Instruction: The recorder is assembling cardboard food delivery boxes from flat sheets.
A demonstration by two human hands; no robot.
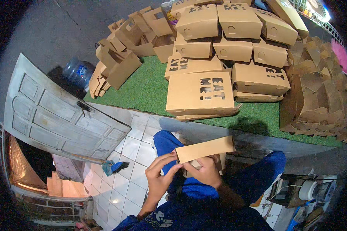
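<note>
Over my lap I hold a brown cardboard box (206, 149), its long side panel tilted up toward me. My left hand (160, 174) grips the box's left end, thumb and fingers pinched at the corner. My right hand (204, 171) is closed on the near edge, its fingertips close to my left thumb. The box's inside and underside are mostly hidden by the panel and my hands. Just ahead, on a green turf-covered platform (148, 92), lies a brown box with cut-out lettering (192, 92).
Stacked closed boxes (239, 23) rise at the back of the platform. Open box trays (121, 67) stand at its left, and nested cardboard pieces (316, 84) pile up at the right. A white door (61, 111), a water bottle (77, 71) and a brush (117, 167) are to the left.
</note>
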